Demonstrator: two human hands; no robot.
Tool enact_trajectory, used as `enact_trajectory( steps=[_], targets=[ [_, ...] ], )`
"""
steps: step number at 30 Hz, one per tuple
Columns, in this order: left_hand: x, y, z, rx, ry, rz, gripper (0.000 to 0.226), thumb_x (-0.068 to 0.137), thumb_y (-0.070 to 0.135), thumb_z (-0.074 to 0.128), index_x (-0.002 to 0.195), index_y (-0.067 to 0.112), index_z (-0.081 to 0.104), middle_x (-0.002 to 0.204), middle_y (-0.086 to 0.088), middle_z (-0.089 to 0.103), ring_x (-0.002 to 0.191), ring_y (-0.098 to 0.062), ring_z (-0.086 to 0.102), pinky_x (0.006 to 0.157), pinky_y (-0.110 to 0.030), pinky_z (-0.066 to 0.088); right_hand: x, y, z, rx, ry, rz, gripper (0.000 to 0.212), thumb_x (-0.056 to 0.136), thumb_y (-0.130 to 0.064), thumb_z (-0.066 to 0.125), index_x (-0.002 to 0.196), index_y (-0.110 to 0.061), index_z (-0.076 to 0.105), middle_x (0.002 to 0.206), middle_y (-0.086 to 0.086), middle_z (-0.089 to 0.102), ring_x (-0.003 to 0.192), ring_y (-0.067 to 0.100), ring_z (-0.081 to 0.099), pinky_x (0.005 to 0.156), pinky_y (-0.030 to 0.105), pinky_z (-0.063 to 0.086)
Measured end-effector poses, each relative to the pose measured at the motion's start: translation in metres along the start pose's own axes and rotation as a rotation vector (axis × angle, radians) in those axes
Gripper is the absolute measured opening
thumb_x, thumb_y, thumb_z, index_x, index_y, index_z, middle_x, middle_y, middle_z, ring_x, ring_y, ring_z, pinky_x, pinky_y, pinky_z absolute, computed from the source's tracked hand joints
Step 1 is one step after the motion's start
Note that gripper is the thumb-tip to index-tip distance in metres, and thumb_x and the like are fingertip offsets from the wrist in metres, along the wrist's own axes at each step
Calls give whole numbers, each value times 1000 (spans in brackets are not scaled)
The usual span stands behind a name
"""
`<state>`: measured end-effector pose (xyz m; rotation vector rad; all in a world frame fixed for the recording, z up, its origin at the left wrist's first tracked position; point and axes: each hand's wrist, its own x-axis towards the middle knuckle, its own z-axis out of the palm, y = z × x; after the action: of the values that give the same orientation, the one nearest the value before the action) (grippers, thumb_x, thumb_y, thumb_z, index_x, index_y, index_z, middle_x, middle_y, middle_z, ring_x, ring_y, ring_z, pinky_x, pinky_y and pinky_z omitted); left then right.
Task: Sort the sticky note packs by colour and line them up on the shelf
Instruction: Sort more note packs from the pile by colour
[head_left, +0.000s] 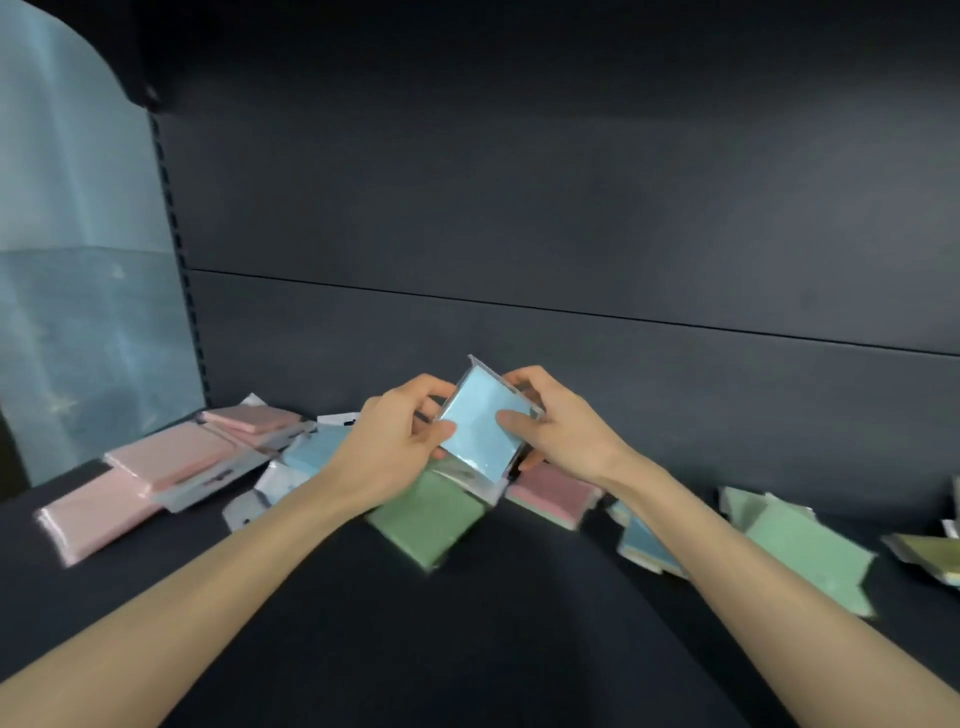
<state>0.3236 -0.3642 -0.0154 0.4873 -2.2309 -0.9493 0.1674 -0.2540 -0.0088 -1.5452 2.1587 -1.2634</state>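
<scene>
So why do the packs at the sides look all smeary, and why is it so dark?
In the head view, the pink pack at far left and the green pack at right are smeared by blur; the blue pack, gripped by the left hand and right hand, looks sharper. The shelf is dark-coloured and dimly lit.

One head-worn wide-angle view, close above and behind the fingers (431, 385); it faces forward and down over the shelf (493, 623), toward the dark back panel (571, 208) rising beyond the fingers.
</scene>
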Motion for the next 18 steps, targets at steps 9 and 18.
enact_trajectory(
  steps=[9, 18],
  targets=[
    [5, -80, -95, 31, -72, -91, 25, 82, 11, 70, 104, 18, 59, 89, -5, 60, 69, -18, 68, 70, -34, 60, 43, -50, 99, -71, 29, 74, 46, 89, -24, 62, 132, -21, 46, 121, 0, 37, 88, 13, 55, 67, 19, 55],
    [25, -120, -117, 358, -178, -103, 26, 83, 26, 67, 107, 16, 63, 80, 11, 64, 81, -12, 62, 74, -24, 50, 79, -61, 122, -332, -147, 153, 39, 89, -20, 63, 126, -18, 52, 130, 4, 39, 117, 20, 46, 93, 26, 39]
  ],
)
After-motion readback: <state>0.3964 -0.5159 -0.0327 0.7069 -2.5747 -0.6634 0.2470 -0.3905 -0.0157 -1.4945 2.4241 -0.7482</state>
